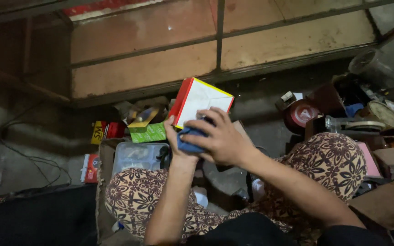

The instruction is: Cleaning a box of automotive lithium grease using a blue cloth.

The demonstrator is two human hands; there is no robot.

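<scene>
1. Step in hand: wiping, as I judge it. My right hand [222, 139] presses a blue cloth [189, 145] against the white face of a box [200, 101] with red and yellow edges.
2. Left hand [177, 145]: it props the box from below and behind, thumb up along the red edge. These fingers are mostly hidden by the cloth; they seem closed around the box's lower corner, though I cannot tell how tightly.
3. Right fingers [208, 119]: curled together over the cloth, clamping it to the box; fingertips lie on the lower part of the white face.
4. Box position: held tilted above my patterned lap [135, 191], over the floor [33, 132], upper half clear of both hands.
5. Next move calls for: firm support from the left while the cloth travels toward the uncovered upper face.
6. Nearby: clear plastic container [137, 157], green carton [149, 132], round red tin [301, 115].
</scene>
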